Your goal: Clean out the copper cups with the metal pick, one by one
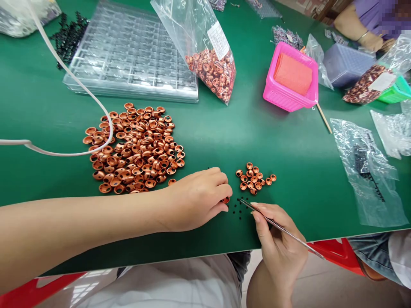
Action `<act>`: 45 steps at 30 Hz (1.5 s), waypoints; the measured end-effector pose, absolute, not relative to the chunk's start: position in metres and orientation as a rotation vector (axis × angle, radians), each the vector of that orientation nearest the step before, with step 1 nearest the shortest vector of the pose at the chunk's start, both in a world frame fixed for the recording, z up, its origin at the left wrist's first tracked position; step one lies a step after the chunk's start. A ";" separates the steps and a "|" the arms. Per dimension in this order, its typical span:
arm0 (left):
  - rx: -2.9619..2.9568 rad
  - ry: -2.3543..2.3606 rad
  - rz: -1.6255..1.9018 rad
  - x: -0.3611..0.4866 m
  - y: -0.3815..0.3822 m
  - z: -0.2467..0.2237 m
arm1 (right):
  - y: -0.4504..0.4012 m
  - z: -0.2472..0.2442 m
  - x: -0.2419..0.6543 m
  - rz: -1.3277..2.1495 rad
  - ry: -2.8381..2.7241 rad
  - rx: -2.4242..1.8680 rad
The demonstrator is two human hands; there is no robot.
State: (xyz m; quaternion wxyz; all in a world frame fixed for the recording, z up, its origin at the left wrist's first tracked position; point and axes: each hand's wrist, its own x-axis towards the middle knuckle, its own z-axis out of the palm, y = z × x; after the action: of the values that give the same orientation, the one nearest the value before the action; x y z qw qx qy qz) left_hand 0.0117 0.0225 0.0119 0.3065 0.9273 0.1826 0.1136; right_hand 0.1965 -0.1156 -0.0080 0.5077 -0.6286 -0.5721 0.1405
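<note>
My left hand [201, 199] is closed, its fingertips pinching one copper-coloured cup [226, 199] just above the green table. In my right hand [282, 237] is a pair of metal tweezers [282, 229], gripped between thumb and fingers. The tweezer tips reach in among several tiny black pieces [240, 211] on the tabletop; whether they hold one cannot be made out. Beyond the tips lies a small group of copper cups [253, 177]. A large heap of the same cups [138, 149] spreads out past my left forearm.
Stacked clear plastic trays [135, 51] and a bag of copper cups [215, 72] lie at the back. A pink basket [289, 100] holds an orange-red block. A white cable [80, 87] crosses the heap. At right are plastic bags [369, 179] and a co-worker's arm [349, 25].
</note>
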 end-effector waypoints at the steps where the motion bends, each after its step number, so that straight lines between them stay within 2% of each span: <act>1: 2.446 0.493 0.284 0.011 0.022 0.013 | -0.116 -0.008 0.197 0.339 -1.379 -1.518; 10: 2.357 0.434 0.168 0.010 0.031 0.016 | -0.115 -0.009 0.195 0.358 -1.371 -1.501; 21: 2.377 0.416 0.194 0.012 0.034 0.015 | -0.115 -0.009 0.196 0.301 -1.338 -1.476; 30: 2.430 0.429 0.432 0.011 0.026 0.010 | -0.117 -0.006 0.171 0.143 -1.093 -1.357; 45: 2.366 0.427 0.524 0.016 0.016 0.005 | -0.120 -0.011 0.177 0.255 -1.425 -1.470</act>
State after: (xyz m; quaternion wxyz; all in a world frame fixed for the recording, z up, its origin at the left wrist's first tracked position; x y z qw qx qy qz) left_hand 0.0156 0.0164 0.0051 0.3338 0.9064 0.1637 0.2005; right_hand 0.1773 -0.1197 -0.0105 0.5135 -0.6115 -0.5926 0.1061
